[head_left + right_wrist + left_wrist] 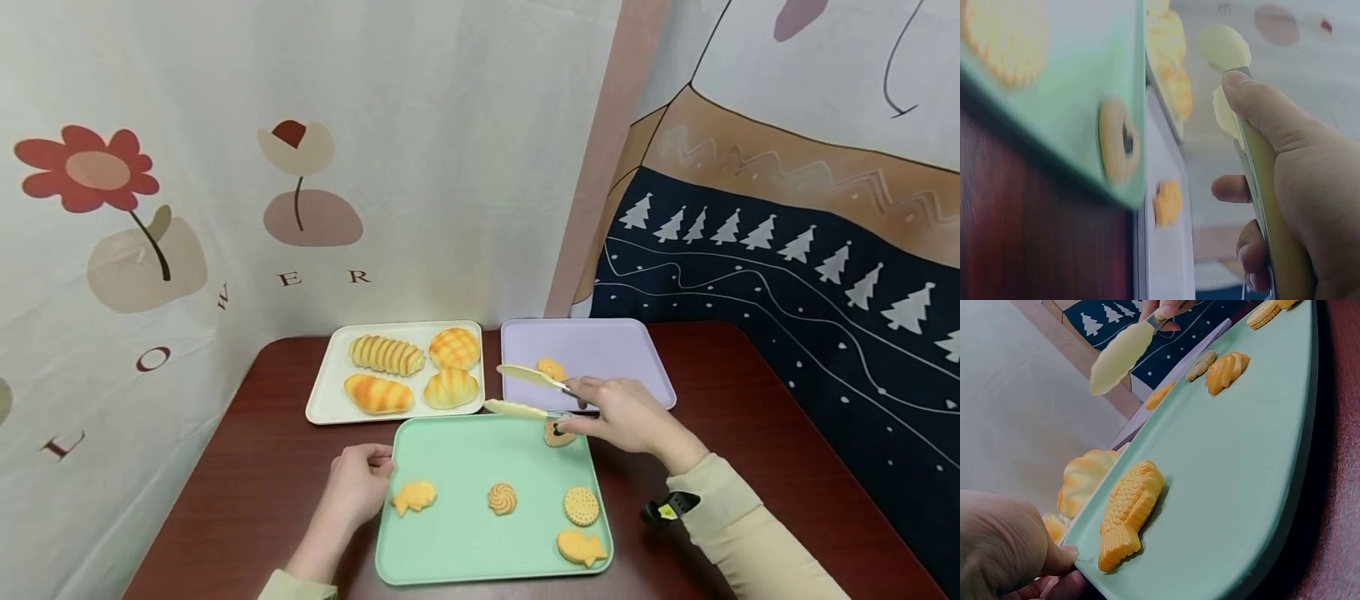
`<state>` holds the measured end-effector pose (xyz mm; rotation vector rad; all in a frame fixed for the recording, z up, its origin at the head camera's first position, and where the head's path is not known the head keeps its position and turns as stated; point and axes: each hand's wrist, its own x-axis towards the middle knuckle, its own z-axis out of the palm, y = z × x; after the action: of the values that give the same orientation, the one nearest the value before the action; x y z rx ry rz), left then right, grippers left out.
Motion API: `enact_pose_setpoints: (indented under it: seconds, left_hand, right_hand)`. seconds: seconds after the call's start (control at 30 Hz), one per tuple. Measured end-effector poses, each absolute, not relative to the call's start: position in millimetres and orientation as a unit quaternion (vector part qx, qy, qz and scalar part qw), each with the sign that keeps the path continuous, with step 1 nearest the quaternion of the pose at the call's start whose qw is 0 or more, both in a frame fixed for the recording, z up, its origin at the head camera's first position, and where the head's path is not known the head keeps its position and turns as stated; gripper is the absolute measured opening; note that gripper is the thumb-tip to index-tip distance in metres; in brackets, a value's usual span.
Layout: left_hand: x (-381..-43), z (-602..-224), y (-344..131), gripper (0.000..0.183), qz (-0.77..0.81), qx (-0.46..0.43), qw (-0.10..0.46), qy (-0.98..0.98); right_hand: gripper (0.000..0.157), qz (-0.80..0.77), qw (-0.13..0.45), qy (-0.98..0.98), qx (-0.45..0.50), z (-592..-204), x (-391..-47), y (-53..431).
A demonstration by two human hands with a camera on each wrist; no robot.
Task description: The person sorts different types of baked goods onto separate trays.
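My right hand point(626, 421) grips a pair of tongs point(1263, 187) with cream-coloured tips. The tips are spread apart, nothing between them, above the seam between the green and purple trays. My left hand point(356, 483) pinches the left rim of the green tray point(450, 446), thumb on top. On that tray lie a fish-shaped cookie point(1130, 515) at left, a swirl cookie point(502, 499) in the middle, and a round cookie point(581, 506) above another fish-shaped cookie point(581, 547) at right. A brown cookie with a dark centre point(1116, 142) sits in the far right corner, beneath the tongs.
Behind stands a purple tray point(600, 342) holding one small orange cookie point(1167, 202). Left of it, a white tray point(330, 396) bears several breads, among them a ridged loaf point(386, 355). The trays share a dark red table point(262, 467) against a printed curtain point(450, 167).
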<state>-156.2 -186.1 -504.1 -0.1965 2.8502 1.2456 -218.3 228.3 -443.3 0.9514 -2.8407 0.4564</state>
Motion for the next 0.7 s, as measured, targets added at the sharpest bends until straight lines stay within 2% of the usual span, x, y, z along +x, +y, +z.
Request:
enact_pose_setpoints:
  seconds: [0.43,0.7]
  left_hand:
    - [-157,-505,-186,0.018,0.398,-0.061,0.009,0.915]
    - [-156,-505,-186,0.017,0.398,-0.061,0.002,0.915]
  right_hand:
    - [0.062,0.149,0.047,-0.898,0.412,-447,-196,183]
    - [0.065,0.122,0.055,-0.880,0.455,-457,-187,159]
